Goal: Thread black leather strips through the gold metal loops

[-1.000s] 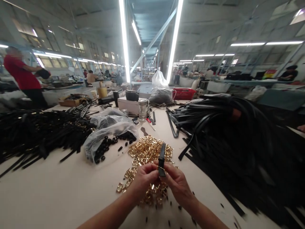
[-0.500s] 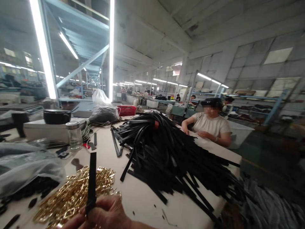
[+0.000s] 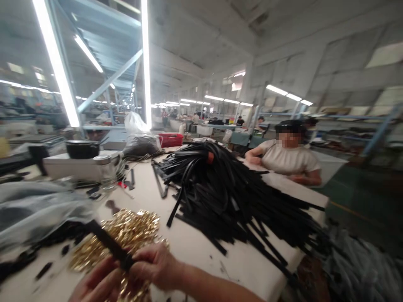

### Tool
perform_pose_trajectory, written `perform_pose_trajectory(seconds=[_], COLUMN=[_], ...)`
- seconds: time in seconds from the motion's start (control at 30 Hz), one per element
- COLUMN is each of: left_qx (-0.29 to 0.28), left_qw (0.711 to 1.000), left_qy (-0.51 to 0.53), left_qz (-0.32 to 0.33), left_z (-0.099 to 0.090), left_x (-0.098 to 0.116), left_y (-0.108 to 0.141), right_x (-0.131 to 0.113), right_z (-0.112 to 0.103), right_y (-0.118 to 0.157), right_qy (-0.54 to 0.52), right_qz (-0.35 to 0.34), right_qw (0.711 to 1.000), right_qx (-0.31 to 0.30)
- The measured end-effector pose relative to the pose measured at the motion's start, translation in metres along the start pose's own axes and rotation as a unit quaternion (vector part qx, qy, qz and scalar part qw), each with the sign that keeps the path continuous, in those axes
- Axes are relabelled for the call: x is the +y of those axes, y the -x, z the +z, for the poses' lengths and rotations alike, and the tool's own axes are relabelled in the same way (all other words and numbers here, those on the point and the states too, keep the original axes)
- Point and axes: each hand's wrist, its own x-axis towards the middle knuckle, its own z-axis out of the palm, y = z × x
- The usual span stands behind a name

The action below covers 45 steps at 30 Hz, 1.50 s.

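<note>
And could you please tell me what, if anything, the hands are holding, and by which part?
A black strap, held by its near end in the left hand and right hand.

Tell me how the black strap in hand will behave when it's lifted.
The black strap is probably fairly stiff, since it juts straight out beyond the right hand. It likely bends under force, as similar-looking straps in the heap curve over. Being narrow, it should feel light.
</note>
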Motion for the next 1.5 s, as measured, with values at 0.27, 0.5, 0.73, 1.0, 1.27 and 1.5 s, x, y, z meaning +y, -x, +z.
perform_pose_trajectory(seconds=[0.27, 0.5, 0.73, 1.0, 1.27, 1.5], left_qx=[-0.146, -0.156, -0.167, -0.171, 0.019, 0.095], left_qw=[0.979, 0.965, 0.946, 0.951, 0.945, 0.8], left_qy=[0.128, 0.2, 0.256, 0.252, -0.319, -0.588], left_qz=[-0.065, -0.061, -0.109, -0.048, 0.073, 0.064], left_z=[-0.012, -0.009, -0.012, -0.021, -0.14, -0.212], left_x=[0.013, 0.009, 0.003, 0.03, 0.06, 0.08], left_y=[0.002, -0.005, -0.009, 0.002, -0.005, 0.0], right_x=[0.016, 0.034, 0.022, 0.001, -0.024, -0.028], right_z=[-0.005, -0.019, -0.016, -0.006, -0.012, 0.01], right_y=[-0.006, -0.012, -0.01, -0.006, -0.013, -0.022], right_qy=[-0.011, 0.091, 0.182, 0.156, 0.122, -0.007], right_qz=[-0.002, -0.039, -0.088, -0.078, -0.066, -0.079], right_qw=[0.992, 0.989, 0.971, 0.978, 0.99, 0.994], right_qx=[-0.127, -0.11, -0.127, -0.114, -0.028, 0.079])
